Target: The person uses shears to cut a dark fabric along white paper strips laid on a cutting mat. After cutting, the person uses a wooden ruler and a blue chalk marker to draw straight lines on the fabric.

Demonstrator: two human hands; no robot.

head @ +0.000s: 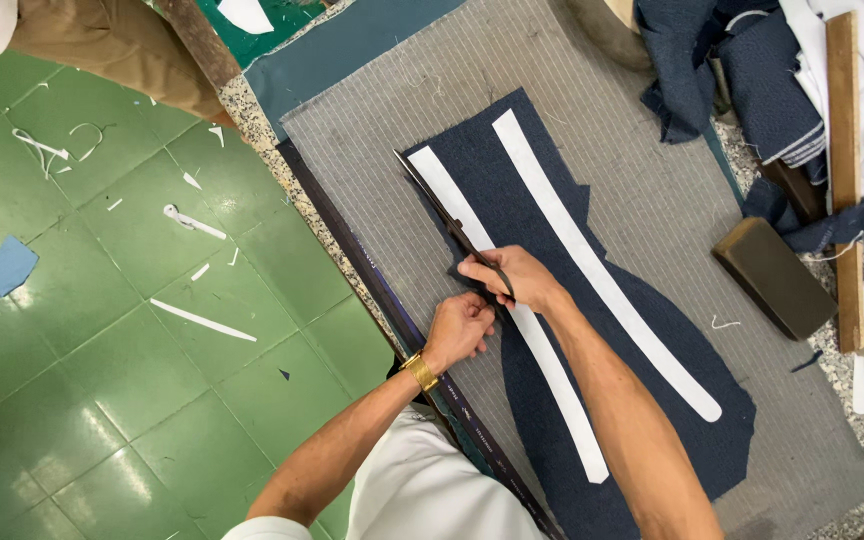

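A piece of dark navy cloth (652, 370) lies flat on a grey pinstriped fabric (642, 160) spread over the table. Two long white strips rest on the navy cloth: the left strip (452, 205) and the right strip (602, 280). My right hand (512, 278) grips a pair of long dark scissors (432, 195), whose blades point up and left along the navy cloth's edge beside the left strip. My left hand (459, 328), with a gold watch at the wrist, presses down on the navy cloth's left edge just below the scissors.
A dark brown block (774, 277) sits on the table at the right. A pile of navy and white cloth (752, 70) and a wooden stick (844, 170) lie at the upper right. White scraps litter the green tiled floor (102, 330). Another person's leg (112, 45) stands at upper left.
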